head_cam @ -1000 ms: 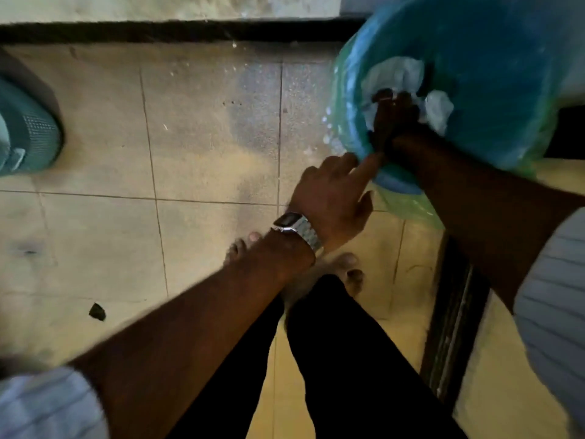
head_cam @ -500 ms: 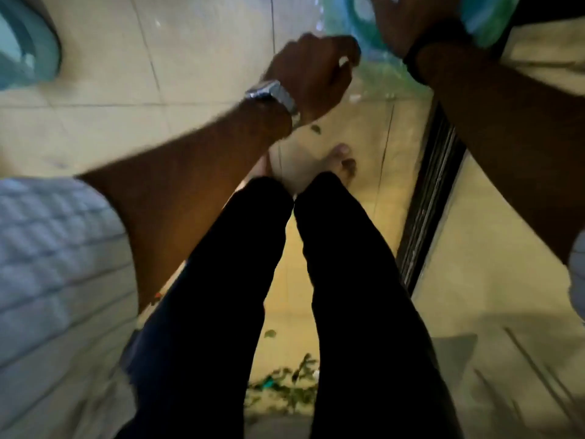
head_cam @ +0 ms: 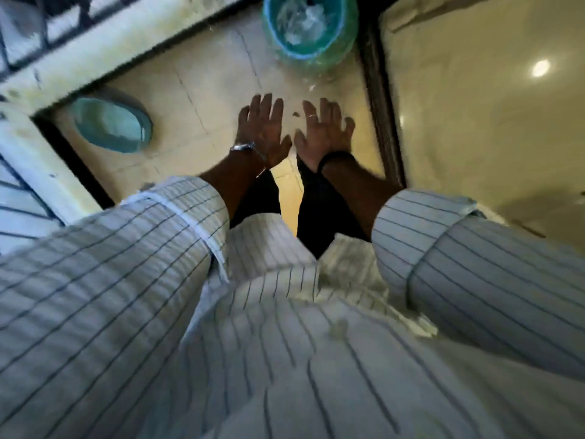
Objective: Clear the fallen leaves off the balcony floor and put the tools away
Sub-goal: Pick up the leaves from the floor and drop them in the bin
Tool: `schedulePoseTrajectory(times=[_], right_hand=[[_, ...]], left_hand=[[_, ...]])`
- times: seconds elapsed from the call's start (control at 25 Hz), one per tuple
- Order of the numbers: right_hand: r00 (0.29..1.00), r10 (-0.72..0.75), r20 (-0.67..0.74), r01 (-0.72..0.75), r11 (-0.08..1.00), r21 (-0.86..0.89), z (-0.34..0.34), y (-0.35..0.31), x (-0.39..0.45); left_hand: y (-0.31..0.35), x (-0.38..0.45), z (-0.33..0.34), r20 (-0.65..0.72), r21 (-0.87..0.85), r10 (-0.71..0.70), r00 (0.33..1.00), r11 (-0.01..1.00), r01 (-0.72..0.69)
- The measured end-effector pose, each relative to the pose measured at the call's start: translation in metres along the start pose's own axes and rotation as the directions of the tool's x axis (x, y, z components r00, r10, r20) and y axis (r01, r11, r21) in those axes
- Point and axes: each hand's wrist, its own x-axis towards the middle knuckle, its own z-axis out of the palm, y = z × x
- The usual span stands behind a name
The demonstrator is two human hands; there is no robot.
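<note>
Both hands spread flat above balcony floor [head_cam: 205, 90]
Left hand [head_cam: 262, 131] and right hand [head_cam: 323, 131] side by side, fingers straight, holding nothing; leaf scrap [head_cam: 296, 114] between them; bin [head_cam: 308, 25] ahead

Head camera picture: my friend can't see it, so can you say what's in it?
A person looks down at their own two open hands, the left hand and the right hand, held over a tiled balcony floor and holding nothing. A lined teal bin stands ahead, and a small leaf scrap shows between the hands.
</note>
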Motion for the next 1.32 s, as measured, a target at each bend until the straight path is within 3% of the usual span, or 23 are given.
schedulePoseTrajectory(times=[0.12, 0.28, 0.44, 0.6, 0.76, 0.96, 1.16, 1.24, 1.32], right_hand=[[0.987, 0.125, -0.096, -0.117, 0.990, 0.084, -0.023, -0.002, -0.040], [0.933, 0.333, -0.138, -0.286, 0.917, 0.278, -0.025, -0.004, -0.087], [0.837, 0.537, -0.103, -0.434, 0.767, 0.473, -0.003, -0.007, -0.142], [0.719, 0.695, -0.007, -0.532, 0.556, 0.639, 0.036, -0.012, -0.201], [0.506, 0.852, 0.137, -0.597, 0.231, 0.769, 0.100, 0.000, -0.274], [0.326, 0.898, 0.296, -0.552, -0.073, 0.831, 0.203, 0.006, -0.364], [0.169, 0.843, 0.510, -0.460, -0.391, 0.797, 0.332, -0.013, -0.455], [0.142, 0.801, 0.581, -0.401, -0.490, 0.774, 0.373, -0.028, -0.477], [0.128, 0.771, 0.624, -0.353, -0.552, 0.755, 0.404, -0.045, -0.495]], left_hand=[[0.015, -0.023, -0.037, -0.025, -0.024, 0.050, 0.998, 0.998, -0.050], [0.023, -0.034, -0.067, 0.024, 0.120, 0.250, 0.968, 0.961, -0.251], [0.049, -0.047, -0.080, 0.186, 0.261, 0.459, 0.869, 0.830, -0.494], [0.097, -0.069, -0.073, 0.397, 0.337, 0.550, 0.735, 0.657, -0.674], [0.162, -0.129, -0.024, 0.544, 0.405, 0.671, 0.504, 0.315, -0.858], [0.226, -0.209, 0.052, 0.695, 0.430, 0.665, 0.275, -0.077, -0.899], [0.273, -0.318, 0.152, 0.829, 0.327, 0.549, 0.105, -0.325, -0.887], [0.275, -0.361, 0.194, 0.833, 0.292, 0.551, 0.046, -0.367, -0.883], [0.270, -0.403, 0.224, 0.856, 0.274, 0.516, 0.030, -0.404, -0.873]])
